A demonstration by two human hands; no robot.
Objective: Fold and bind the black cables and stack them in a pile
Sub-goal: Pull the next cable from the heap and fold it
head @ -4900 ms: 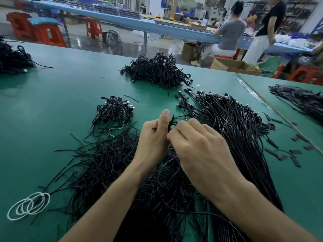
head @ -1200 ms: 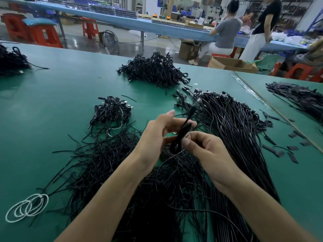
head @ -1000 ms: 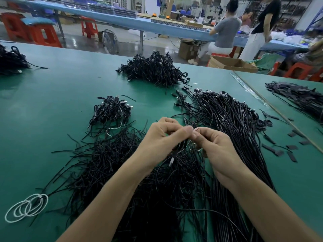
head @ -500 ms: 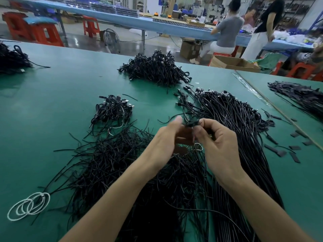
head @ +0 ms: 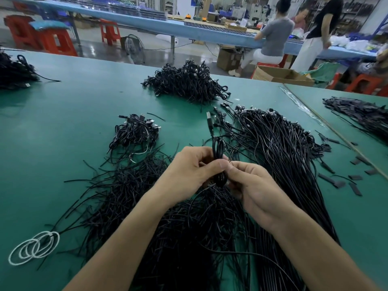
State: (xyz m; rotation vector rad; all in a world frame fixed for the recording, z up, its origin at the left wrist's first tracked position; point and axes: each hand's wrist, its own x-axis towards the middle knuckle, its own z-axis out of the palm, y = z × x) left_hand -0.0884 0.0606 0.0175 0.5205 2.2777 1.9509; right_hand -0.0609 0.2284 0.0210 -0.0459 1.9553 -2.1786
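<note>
A: Hands, quick?
B: Left hand [head: 189,171] grips the folded cable [head: 218,151] round its middle, thumb across the loops. Right hand [head: 252,185] pinches the cable's lower end. Whether a tie is in there, can't tell.
A: Where's the cable?
B: Held up between both hands, above the heap of thin black strands [head: 130,185] on the desk [head: 63,122]. USB plug [head: 210,120] pokes out the top.
A: How to bind it well?
B: My guess: squeeze the loops flat with the left, wrap tight at the middle, twist snug so the plug end can't spring loose. Then onto the small bound pile [head: 136,131], up-left of the hands.
</note>
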